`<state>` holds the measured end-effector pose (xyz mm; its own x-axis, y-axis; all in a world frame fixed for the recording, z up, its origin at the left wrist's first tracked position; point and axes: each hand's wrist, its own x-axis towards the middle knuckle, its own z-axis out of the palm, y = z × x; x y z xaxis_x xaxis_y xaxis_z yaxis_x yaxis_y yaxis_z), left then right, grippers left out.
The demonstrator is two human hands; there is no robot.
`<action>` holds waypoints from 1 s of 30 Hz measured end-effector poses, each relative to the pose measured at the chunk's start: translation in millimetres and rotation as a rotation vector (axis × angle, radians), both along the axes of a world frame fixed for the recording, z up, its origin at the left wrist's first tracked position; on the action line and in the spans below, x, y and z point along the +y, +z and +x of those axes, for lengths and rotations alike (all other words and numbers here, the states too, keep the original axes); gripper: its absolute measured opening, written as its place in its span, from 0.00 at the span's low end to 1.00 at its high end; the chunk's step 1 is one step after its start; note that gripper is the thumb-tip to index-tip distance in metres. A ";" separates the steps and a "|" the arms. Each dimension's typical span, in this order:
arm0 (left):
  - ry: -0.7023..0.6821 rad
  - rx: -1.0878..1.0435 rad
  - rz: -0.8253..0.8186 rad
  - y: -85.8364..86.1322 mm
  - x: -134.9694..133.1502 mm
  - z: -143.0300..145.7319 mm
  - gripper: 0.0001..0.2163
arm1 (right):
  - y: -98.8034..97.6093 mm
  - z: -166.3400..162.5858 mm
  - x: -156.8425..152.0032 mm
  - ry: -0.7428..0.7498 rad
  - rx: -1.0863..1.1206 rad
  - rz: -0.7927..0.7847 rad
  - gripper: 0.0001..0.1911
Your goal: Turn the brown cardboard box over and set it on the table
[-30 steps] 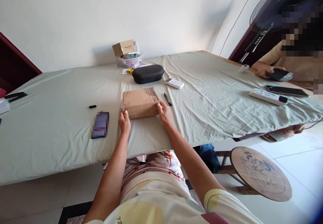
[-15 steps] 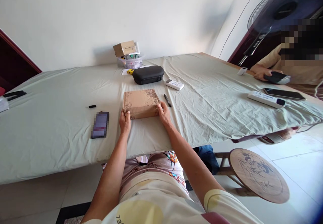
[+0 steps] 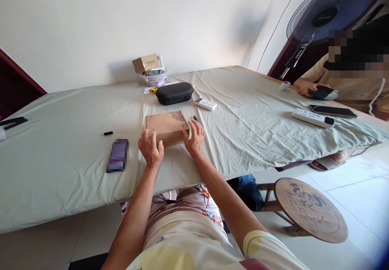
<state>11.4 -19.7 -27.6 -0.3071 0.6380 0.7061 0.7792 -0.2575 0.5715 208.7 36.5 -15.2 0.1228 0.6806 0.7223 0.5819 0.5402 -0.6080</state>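
Note:
A flat cardboard box (image 3: 165, 125) with dark drawn patterns at its corners lies on the cloth-covered table (image 3: 75, 152). At its near left corner is my left hand (image 3: 151, 148), fingers spread. My right hand (image 3: 194, 138) is at the near right corner, also with its fingers apart. Whether the fingertips still touch the cardboard I cannot tell. A black marker (image 3: 196, 118) lies just beyond my right hand and is mostly hidden by it. To the left, the small black cap (image 3: 108, 133) rests above a phone (image 3: 118, 155) with a blurred screen.
Behind the box are a black hard case (image 3: 174, 93), a white device (image 3: 206, 104) and a plastic tub (image 3: 152, 77) topped by a small carton (image 3: 146, 63). At right, another person's hand (image 3: 306, 87) holds a dark object near a white device (image 3: 313, 118). A wooden stool (image 3: 310, 209) stands below.
Both hands have loosened from the box sides and spread their fingers. My right hand now covers much of the marker. The whole view has shifted slightly.

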 end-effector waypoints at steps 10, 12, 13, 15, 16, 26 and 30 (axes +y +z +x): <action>-0.165 0.206 -0.104 -4.0 3.2 17.9 0.24 | 0.6 -39.3 -23.8 0.262 -0.368 -0.043 0.23; -0.161 0.203 -0.105 -2.2 3.0 17.2 0.24 | 2.3 -35.8 -21.6 0.249 -0.348 -0.049 0.22; -0.163 0.199 -0.108 -1.2 2.8 17.2 0.24 | 3.3 -32.8 -19.8 0.238 -0.329 -0.050 0.22; -0.166 0.193 -0.120 0.5 2.8 17.2 0.24 | 4.6 -25.3 -14.9 0.203 -0.270 -0.054 0.20; -0.164 0.195 -0.125 1.1 2.9 17.2 0.24 | 4.6 -21.1 -11.8 0.178 -0.225 -0.053 0.19; -0.107 0.250 -0.121 -0.1 5.0 14.6 0.25 | -4.5 1.6 6.8 0.181 0.137 -0.057 0.19; -0.084 0.223 -0.134 -1.1 3.9 12.5 0.29 | -1.4 -3.3 -1.7 0.214 0.105 -0.048 0.21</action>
<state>23.9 -15.9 -28.7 -0.0956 0.7470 0.6579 0.8684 -0.2605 0.4219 205.3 34.8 -16.5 0.0447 0.7322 0.6796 0.3893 0.6137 -0.6868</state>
